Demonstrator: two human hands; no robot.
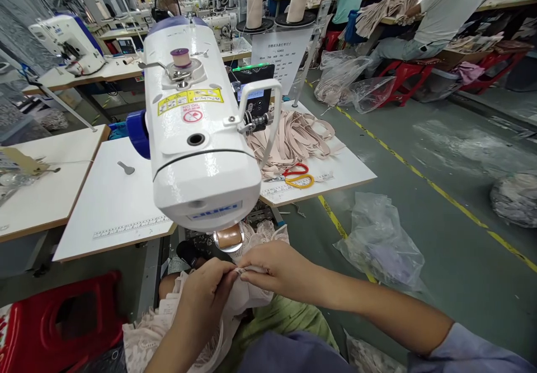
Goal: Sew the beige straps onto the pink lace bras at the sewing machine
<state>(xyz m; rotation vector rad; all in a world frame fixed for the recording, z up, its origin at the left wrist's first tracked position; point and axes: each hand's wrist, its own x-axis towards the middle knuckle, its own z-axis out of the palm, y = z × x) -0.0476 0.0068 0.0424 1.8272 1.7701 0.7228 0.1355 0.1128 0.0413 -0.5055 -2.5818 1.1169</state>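
Left hand: thumb and fingers of the left hand pinch an edge of the pale pink lace fabric.
Right hand: the right hand grips the same edge between thumb and fingers, its tips almost meeting the left's; the pinched bit is mostly covered by them.
Lace fabric: between and below both hands, spread across the lap, with some beyond the right hand near the machine.
In the way: the white JUKI sewing machine overhangs just beyond the hands, hiding part of the worktable; under its head sits a tan pad.
Tabletop, right: a heap of beige straps, with red-and-yellow-handled scissors just in front.
Tabletop, left: a measuring scale along the front edge.
Floor: a red plastic stool at left; a clear plastic bag at right.
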